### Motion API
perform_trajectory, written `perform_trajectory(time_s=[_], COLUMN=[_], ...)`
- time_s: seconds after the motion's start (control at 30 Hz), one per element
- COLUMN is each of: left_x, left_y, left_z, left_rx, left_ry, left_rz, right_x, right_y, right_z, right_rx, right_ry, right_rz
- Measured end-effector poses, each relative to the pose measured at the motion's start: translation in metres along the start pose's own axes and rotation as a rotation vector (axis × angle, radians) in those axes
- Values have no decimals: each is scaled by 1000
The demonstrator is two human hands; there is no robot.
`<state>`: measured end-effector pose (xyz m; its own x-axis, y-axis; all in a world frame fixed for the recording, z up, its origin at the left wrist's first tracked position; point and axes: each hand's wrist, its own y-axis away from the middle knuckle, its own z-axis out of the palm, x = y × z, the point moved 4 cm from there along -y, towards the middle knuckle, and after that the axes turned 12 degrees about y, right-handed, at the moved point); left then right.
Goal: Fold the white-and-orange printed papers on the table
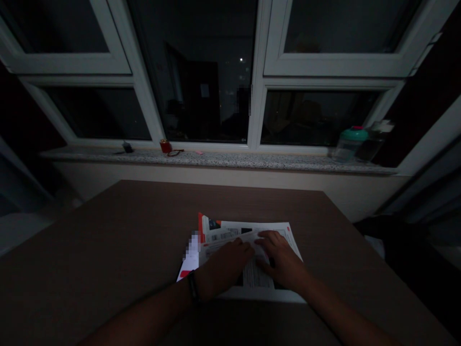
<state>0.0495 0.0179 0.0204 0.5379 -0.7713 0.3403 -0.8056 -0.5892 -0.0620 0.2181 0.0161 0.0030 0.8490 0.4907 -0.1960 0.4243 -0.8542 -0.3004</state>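
A printed paper sheet (pixel 262 294) with text, dark pictures and red corners lies on the brown table in front of me. Part of it is folded over, so a slanted flap crosses its upper half. My left hand (pixel 228 262), with a dark band at the wrist, is curled over that flap, its fingers bent against the paper. Beside it, my right hand (pixel 283 262) rests on the sheet with its thumb and fingers apart, fingertips touching the paper near the flap's upper edge. The hands hide much of the print.
A lit phone (pixel 190 259) lies left of the paper, partly under it. Beyond the table (pixel 144 221) runs a speckled windowsill (pixel 230 160). On it stand a small red jar (pixel 165 146), a small dark bottle (pixel 127 146), and a clear bottle with a teal lid (pixel 351 144).
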Motion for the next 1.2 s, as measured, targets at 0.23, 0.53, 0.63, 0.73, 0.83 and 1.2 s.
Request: perform_trajectory(time_s=[0.23, 0.53, 0.63, 0.73, 0.83, 1.2], left_x=[4, -3, -9, -16, -18, -17], left_y=[-3, -3, -4, -5, -6, -7], left_z=[-8, 2, 7, 8, 4, -4], left_rx=[-5, 44, 64, 95, 128, 138], left_ry=[-2, -104, -60, 14, 66, 207], left_rz=[-17, -13, -20, -50, -91, -191], right_x=[-3, -3, -3, -4, -3, 1], right_y=[-1, -3, -2, -1, -1, -3], right_z=[-3, 0, -2, -4, -4, 1], right_rx=[-17, 42, 48, 41, 33, 43], right_ry=[-30, 12, -16, -41, -59, -41], right_rz=[-78, -144, -137, -128, -109, -66])
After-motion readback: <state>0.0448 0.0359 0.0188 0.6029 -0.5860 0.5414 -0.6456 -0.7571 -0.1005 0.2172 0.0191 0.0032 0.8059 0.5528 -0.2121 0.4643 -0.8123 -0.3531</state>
